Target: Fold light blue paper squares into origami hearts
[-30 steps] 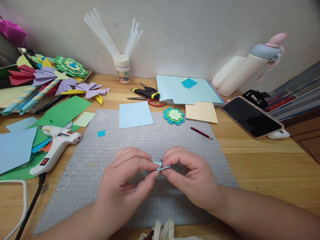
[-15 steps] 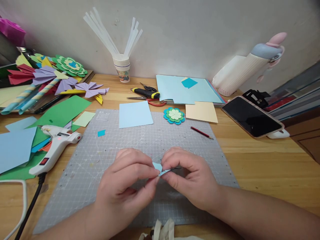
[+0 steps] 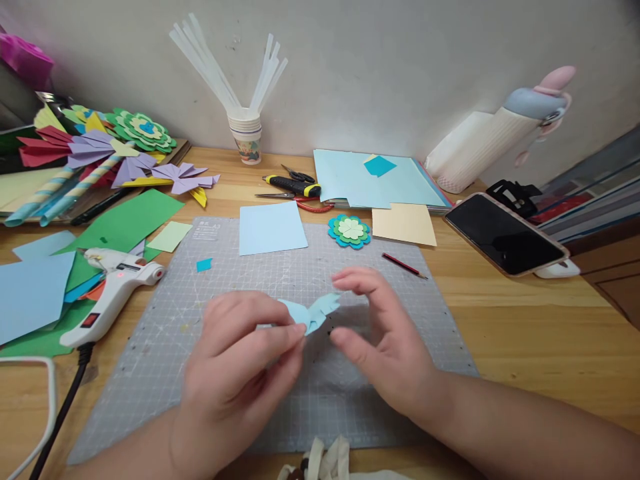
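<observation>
Between the thumb and fingers of my left hand is a light blue paper piece, folded and cut, with a notched outer edge. Part of it is hidden behind the fingers. My right hand is just to the right of it, thumb and fingers spread apart, holding nothing. Both hands are over the grey cutting mat. Beyond them on the mat lie a light blue paper square, a layered paper flower in blue and green, and a small bright blue scrap.
A white glue gun with a black cord lies at left beside green paper. At the back are a paper cup with white sticks, a utility knife and scissors. A pencil and a phone are at right.
My right hand has let go of the light blue paper and opened its fingers. My left hand has shifted slightly left and keeps its pinch, and more of the paper now shows.
</observation>
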The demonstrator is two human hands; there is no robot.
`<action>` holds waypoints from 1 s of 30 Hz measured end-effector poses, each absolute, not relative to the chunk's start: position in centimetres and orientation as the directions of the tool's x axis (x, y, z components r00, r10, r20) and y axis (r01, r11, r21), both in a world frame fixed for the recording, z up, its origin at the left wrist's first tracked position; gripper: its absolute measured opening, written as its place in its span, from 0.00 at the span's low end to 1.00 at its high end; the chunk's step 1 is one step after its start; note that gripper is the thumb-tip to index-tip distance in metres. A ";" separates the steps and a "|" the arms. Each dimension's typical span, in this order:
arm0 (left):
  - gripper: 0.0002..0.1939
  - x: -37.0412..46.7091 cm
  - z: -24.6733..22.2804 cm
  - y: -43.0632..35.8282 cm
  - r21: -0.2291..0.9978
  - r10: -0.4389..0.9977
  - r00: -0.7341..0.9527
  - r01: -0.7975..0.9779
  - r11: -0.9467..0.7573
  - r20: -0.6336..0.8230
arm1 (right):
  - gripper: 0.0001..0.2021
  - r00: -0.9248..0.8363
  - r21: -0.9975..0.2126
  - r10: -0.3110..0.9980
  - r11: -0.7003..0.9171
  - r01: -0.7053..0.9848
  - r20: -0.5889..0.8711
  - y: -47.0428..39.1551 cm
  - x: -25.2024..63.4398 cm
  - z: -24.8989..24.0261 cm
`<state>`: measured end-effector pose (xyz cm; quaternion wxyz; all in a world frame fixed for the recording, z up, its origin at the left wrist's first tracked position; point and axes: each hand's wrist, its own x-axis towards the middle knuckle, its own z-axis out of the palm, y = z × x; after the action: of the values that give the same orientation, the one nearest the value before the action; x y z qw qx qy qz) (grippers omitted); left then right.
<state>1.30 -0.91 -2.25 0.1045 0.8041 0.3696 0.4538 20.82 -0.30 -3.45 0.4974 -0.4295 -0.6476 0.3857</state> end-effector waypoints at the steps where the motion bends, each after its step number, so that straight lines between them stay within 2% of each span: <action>1: 0.14 1.1 -2.2 -1.0 0.467 0.675 0.292 0.539 -0.701 0.678 | 0.11 -0.040 -0.936 0.946 0.325 0.138 0.322 -0.3 21.0 -3.4; 2: 0.14 1.0 -2.1 -1.0 0.430 0.657 0.271 0.575 -0.697 0.703 | 0.04 0.024 -0.952 0.954 0.296 0.073 0.298 -0.3 21.1 -3.4; 3: 0.14 0.9 -2.1 -1.1 0.394 0.636 0.253 0.605 -0.692 0.729 | 0.07 0.034 -0.973 0.973 0.228 -0.020 0.228 -0.3 21.2 -3.3; 4: 0.14 0.8 -2.0 -1.1 0.359 0.615 0.247 0.629 -0.689 0.749 | 0.16 -0.021 -0.986 0.993 0.109 -0.128 0.113 -0.3 21.2 -3.3; 5: 0.14 0.8 -2.0 -1.2 0.325 0.596 0.251 0.647 -0.690 0.763 | 0.23 -0.138 -0.973 0.990 -0.058 -0.223 -0.027 -0.3 21.1 -3.2; 7: 0.13 0.8 -2.1 -1.4 0.250 0.555 0.304 0.659 -0.710 0.774 | 0.27 -0.430 -0.859 0.863 -0.413 -0.302 -0.263 -0.2 20.8 -3.2; 9: 0.11 0.8 -2.3 -1.5 0.195 0.539 0.388 0.647 -0.737 0.748 | 0.26 -0.582 -0.753 0.738 -0.585 -0.299 -0.342 -0.2 20.4 -3.3; 12: 0.11 1.0 -2.7 -1.6 0.188 0.548 0.473 0.614 -0.767 0.690 | 0.18 -0.557 -0.758 0.768 -0.558 -0.337 -0.318 0.0 20.0 -3.5; 14: 0.10 1.2 -2.8 -1.4 0.278 0.604 0.456 0.598 -0.752 0.654 | 0.16 -0.492 -0.799 0.818 -0.495 -0.341 -0.296 0.2 20.1 -3.7; 16: 0.09 1.5 -2.9 -1.2 0.467 0.717 0.378 0.565 -0.680 0.586 | 0.16 -0.444 -0.848 0.854 -0.431 -0.310 -0.271 0.3 20.2 -3.8; 18: 0.07 1.9 -2.9 -0.9 0.708 0.850 0.240 0.474 -0.523 0.468 | 0.17 -0.417 -0.896 0.874 -0.372 -0.244 -0.250 0.3 20.3 -3.8; 20: 0.08 2.3 -2.8 -0.5 0.912 0.959 0.084 0.296 -0.285 0.272 | 0.18 -0.403 -0.928 0.884 -0.329 -0.175 -0.237 0.2 20.3 -3.7; 21: 0.09 2.5 -2.8 -0.3 0.971 0.988 0.046 0.184 -0.154 0.148 | 0.18 -0.399 -0.938 0.887 -0.313 -0.147 -0.233 0.2 20.3 -3.6; 23: 0.12 2.8 -2.5 0.1 0.995 0.988 0.119 0.000 0.095 -0.095 | 0.19 -0.392 -0.952 0.891 -0.290 -0.101 -0.229 0.0 20.3 -3.4; 25: 0.10 2.9 -2.2 0.4 0.956 0.931 0.270 -0.091 0.279 -0.246 | 0.19 -0.392 -0.960 0.893 -0.269 -0.070 -0.222 -0.1 20.3 -3.4; 27: 0.11 3.0 -2.0 0.5 0.916 0.884 0.342 -0.129 0.379 -0.318 | 0.19 -0.401 -0.964 0.890 -0.261 -0.059 -0.217 -0.2 20.3 -3.4; 30: 0.12 3.0 -1.9 0.5 0.890 0.877 0.306 -0.152 0.429 -0.370 | 0.18 -0.425 -0.962 0.881 -0.262 -0.074 -0.207 -0.3 20.4 -3.5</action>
<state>2.98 0.50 -1.90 0.7072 0.3913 0.4630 0.3639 20.39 -0.26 -3.48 0.3498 -0.4064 -0.4967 0.6825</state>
